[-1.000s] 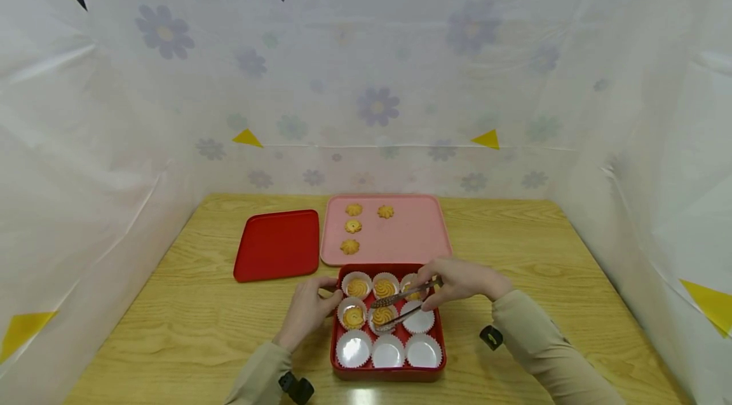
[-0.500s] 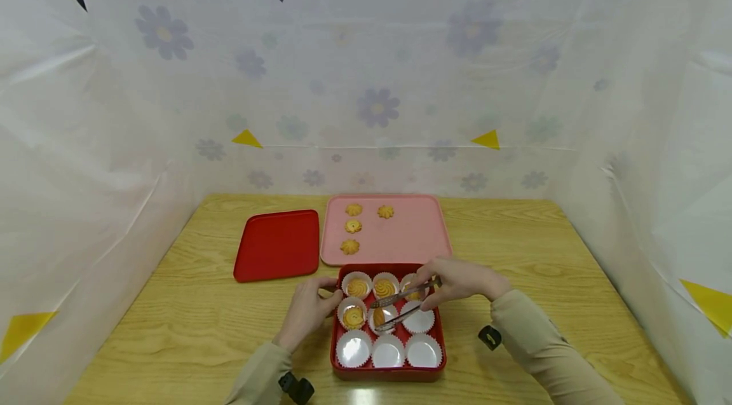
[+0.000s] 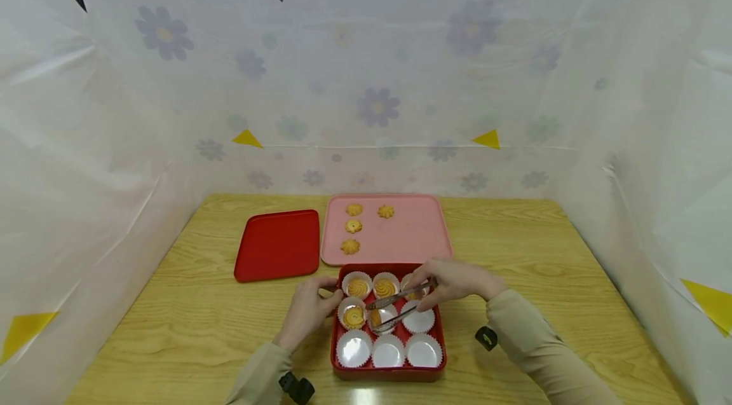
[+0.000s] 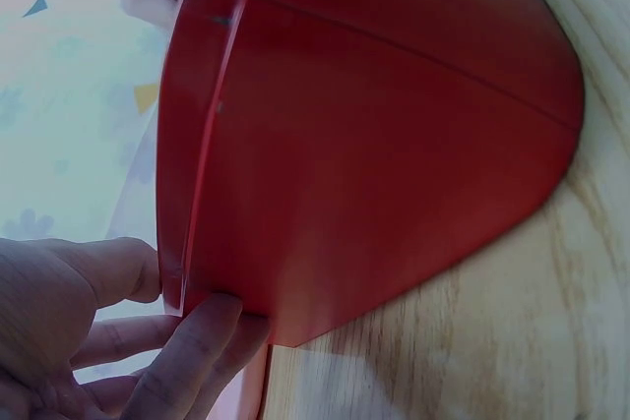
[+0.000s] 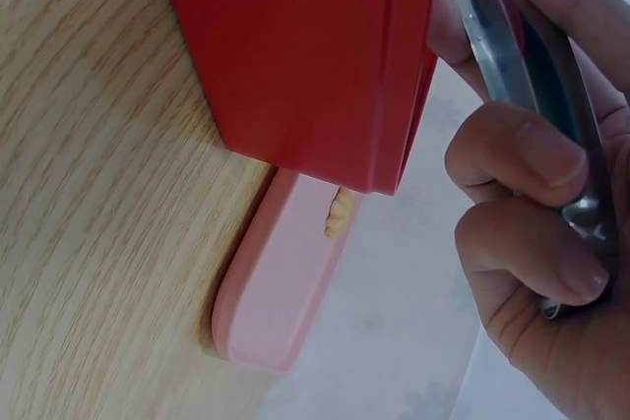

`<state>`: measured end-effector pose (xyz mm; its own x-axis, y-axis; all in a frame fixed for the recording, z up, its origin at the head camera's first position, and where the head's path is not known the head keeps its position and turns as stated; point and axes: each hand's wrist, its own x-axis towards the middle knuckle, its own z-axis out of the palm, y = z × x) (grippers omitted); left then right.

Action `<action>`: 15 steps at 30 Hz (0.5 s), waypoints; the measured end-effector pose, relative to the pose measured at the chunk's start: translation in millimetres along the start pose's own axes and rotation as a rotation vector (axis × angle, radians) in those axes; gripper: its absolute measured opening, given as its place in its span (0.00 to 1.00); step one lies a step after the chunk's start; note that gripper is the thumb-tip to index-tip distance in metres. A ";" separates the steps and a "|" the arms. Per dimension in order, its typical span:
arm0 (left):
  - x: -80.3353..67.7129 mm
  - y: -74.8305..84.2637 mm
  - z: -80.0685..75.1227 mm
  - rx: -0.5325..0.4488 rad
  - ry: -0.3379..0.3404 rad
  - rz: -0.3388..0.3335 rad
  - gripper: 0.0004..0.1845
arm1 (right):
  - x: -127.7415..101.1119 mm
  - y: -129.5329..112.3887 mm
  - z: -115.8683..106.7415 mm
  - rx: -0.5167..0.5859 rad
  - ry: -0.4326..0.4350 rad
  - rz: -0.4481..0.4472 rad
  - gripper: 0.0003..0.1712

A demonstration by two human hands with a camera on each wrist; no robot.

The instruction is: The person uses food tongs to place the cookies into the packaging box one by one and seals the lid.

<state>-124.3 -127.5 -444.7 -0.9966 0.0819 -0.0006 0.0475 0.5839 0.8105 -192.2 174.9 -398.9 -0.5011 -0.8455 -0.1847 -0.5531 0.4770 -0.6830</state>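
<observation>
A red box (image 3: pixel 441 341) near the table's front edge holds several white paper cups. Cookies fill the back row and the middle-left cup. My right hand (image 3: pixel 454 280) grips metal tongs (image 3: pixel 403 304), whose tips hold a cookie (image 3: pixel 375 317) at the middle cup. My left hand (image 3: pixel 309 309) holds the box's back-left corner. In the left wrist view its fingers (image 4: pixel 197 341) press the red box wall (image 4: pixel 374 145). The right wrist view shows my right hand (image 5: pixel 532 233) curled round the tongs (image 5: pixel 490 41) beside the red box (image 5: pixel 305 56).
A pink tray (image 3: pixel 414 234) behind the box carries several loose cookies (image 3: pixel 352 226) on its left side. A red lid (image 3: pixel 277 245) lies flat to its left. The pink tray (image 5: pixel 285 287) also shows in the right wrist view. Floral sheets wall in the wooden table (image 3: pixel 543 246).
The tongs' tips and the cookie have shifted slightly left and down into the middle cup. My right hand moved a little left; the left hand has stayed put.
</observation>
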 end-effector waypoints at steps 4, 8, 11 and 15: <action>0.3 -0.1 0.3 0.002 0.001 0.001 0.14 | -0.3 2.6 -0.4 -0.010 0.001 -0.016 0.17; 0.7 0.1 0.4 0.009 0.007 0.004 0.13 | -2.3 3.8 -2.0 0.003 0.005 -0.011 0.18; 1.2 0.2 0.2 0.012 0.012 0.009 0.13 | -3.7 3.6 -3.6 0.028 0.004 -0.010 0.18; 1.2 0.0 0.2 0.008 0.011 0.010 0.13 | -4.3 3.3 -4.3 0.053 0.001 -0.005 0.18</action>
<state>-125.4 -127.2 -444.8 -0.9968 0.0787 0.0138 0.0577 0.5892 0.8059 -194.7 181.2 -397.3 -0.4995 -0.8473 -0.1806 -0.5196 0.4598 -0.7201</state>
